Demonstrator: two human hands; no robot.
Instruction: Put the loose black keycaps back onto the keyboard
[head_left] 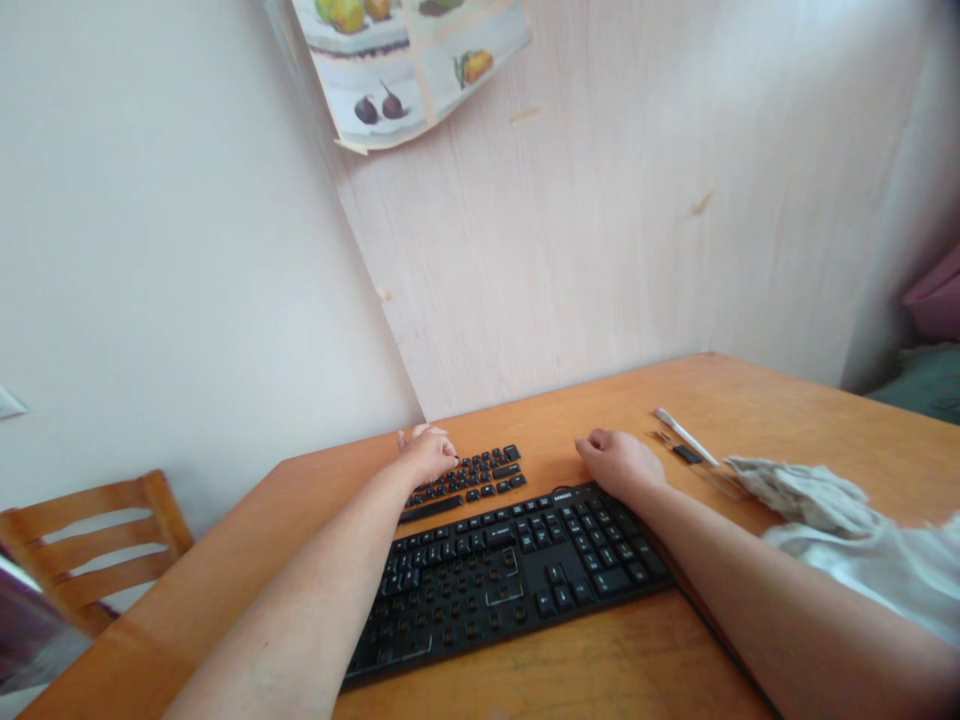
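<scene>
My left hand [429,455] reaches over the far left part of the table, thumb and finger pinched at what looks like a small black keycap [455,461]. Just below it, loose black keycaps [487,468] lie in rows on the wood. Nearer to me is a black keyboard [525,570]; bare switch positions show in its left and middle part, while its right side still carries keys. Beyond the keyboard's upper right corner rests my right hand [619,462], its fingers curled closed. Whatever may be inside that hand is hidden.
To the right lie a white brush-like stick [684,436], a small black piece [687,454] and a crumpled grey cloth [806,490]. A cable [724,645] runs from the keyboard toward me. A wooden chair [97,545] stands left of the table [600,650], walls behind.
</scene>
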